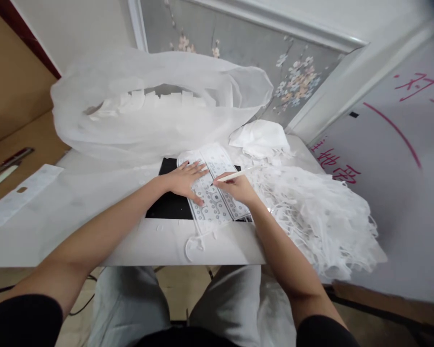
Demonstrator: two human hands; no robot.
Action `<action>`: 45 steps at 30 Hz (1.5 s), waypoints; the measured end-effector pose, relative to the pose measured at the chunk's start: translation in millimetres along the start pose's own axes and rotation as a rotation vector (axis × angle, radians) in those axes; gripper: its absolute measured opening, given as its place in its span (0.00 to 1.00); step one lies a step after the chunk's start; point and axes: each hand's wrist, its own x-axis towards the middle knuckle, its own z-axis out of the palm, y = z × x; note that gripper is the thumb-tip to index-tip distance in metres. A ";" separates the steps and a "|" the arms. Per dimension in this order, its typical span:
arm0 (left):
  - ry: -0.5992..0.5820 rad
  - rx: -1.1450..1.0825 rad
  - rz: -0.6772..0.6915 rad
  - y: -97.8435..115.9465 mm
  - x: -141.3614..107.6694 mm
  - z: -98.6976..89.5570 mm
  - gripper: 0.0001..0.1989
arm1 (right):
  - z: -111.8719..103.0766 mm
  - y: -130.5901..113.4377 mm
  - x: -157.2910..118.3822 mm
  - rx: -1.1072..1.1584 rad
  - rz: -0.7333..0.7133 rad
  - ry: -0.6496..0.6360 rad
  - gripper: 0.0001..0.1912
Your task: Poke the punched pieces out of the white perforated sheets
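Observation:
A white sheet with a printed or cut pattern (217,212) lies over a black mat (166,205) at the middle of the table. My left hand (188,181) rests flat on the sheet's left part, fingers spread. In my right hand (235,185) is a slim white pen-like tool (229,177), its dark tip at the sheet just right of my left hand. A thin white loop (190,249) trails from the sheet's near end. Whether the tip touches the sheet cannot be made out.
A large translucent white bag (148,125) with white pieces stands behind. On the right lie a folded white bundle (262,137) and a heap of stringy white scraps (321,217). A white strip (21,195) and a dark-handled tool (16,156) lie left.

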 end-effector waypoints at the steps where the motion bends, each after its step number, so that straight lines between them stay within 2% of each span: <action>1: -0.014 0.004 -0.007 0.1 -0.3 -0.8 0.62 | 5.6 -5.3 -5.9 0.015 0.000 -0.059 0.11; 5: -0.049 -0.006 0.005 -4.5 0.5 -2.2 0.64 | 23.6 -14.1 -21.5 0.031 0.033 -0.203 0.10; 12: -0.057 -0.029 0.014 -8.0 0.6 -2.7 0.64 | 32.0 -7.3 -22.4 0.003 -0.020 -0.115 0.08; 18: -0.060 -0.048 -0.010 -2.5 0.3 -5.5 0.68 | 33.4 -1.4 -21.6 -0.019 -0.062 -0.153 0.08; 25: -0.011 -0.050 0.019 -9.2 1.4 0.2 0.62 | 31.8 -7.4 -22.9 -0.025 -0.042 -0.110 0.08; 29: -0.035 -0.024 0.032 -13.4 2.2 2.2 0.62 | 31.6 -8.7 -22.0 -0.030 -0.036 -0.140 0.07; 35: 0.000 -0.043 0.041 -13.5 2.4 3.5 0.62 | 31.5 -7.8 -22.3 -0.022 -0.013 -0.131 0.08; 41: -0.011 -0.037 0.009 -8.0 1.5 -0.2 0.63 | 32.0 -5.1 -22.4 -0.006 -0.037 -0.126 0.09; 45: -0.062 -0.019 -0.007 -4.6 1.2 -3.2 0.66 | 33.6 -1.7 -22.6 -0.016 -0.049 -0.128 0.09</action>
